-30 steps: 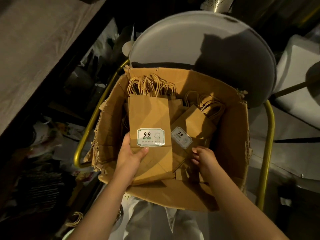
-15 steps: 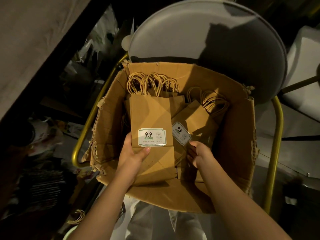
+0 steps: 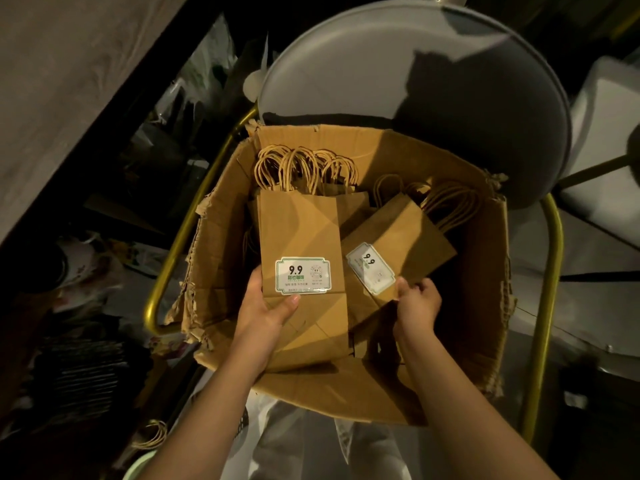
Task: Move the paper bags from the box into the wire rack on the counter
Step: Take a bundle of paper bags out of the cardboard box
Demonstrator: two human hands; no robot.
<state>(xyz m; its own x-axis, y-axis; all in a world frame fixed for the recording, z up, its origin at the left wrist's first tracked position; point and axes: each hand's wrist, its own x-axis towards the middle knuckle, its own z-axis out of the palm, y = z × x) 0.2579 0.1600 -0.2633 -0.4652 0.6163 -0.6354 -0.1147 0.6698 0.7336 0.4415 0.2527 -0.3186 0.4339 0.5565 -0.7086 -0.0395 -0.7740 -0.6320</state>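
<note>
Head view: gripping stack (image 3: 300,230) with left hand (image 3: 266,315), pinching tilted bag (image 3: 403,237) with right hand (image 3: 417,303), inside box (image 3: 221,271) (liable to slip if pinched loosely).

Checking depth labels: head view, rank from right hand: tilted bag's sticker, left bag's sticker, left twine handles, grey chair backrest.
1. Tilted bag's sticker, beside right hand.
2. Left bag's sticker, farther left.
3. Left twine handles, box's far side.
4. Grey chair backrest, beyond box.
</note>
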